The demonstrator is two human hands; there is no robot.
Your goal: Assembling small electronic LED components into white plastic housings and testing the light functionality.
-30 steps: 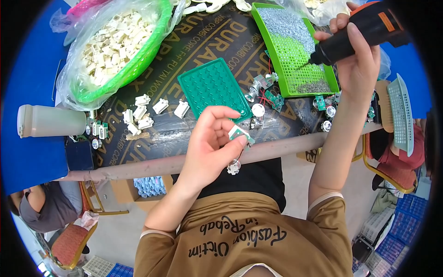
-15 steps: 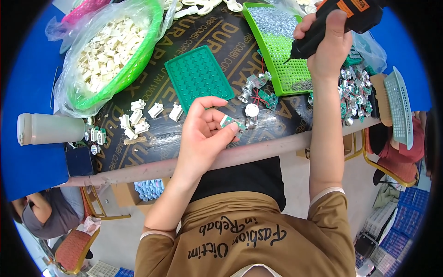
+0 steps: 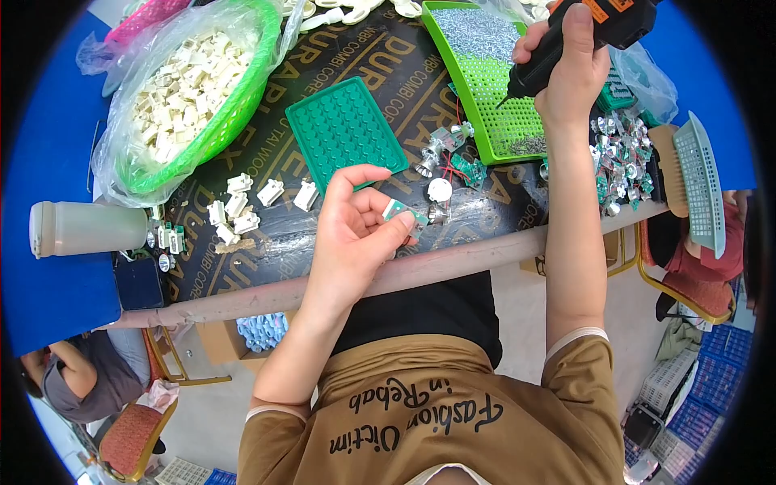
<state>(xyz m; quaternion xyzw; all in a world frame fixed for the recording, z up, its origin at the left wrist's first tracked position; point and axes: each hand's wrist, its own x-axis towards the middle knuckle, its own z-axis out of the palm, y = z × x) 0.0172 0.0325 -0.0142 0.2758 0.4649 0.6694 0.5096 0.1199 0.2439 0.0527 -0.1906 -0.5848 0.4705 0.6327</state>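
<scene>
Your left hand pinches a small green circuit board between thumb and fingers, just above the table's near edge. Your right hand is closed around a black and orange electric screwdriver, its tip over the bright green screw tray. A dark green mould tray lies between both hands.

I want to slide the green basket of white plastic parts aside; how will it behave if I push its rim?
The green basket is heaped with small white parts, so it is probably fairly heavy and will drag rather than glide. Its loose clear plastic liner may bunch or catch. Wide and low, it looks unlikely to tip.
</scene>
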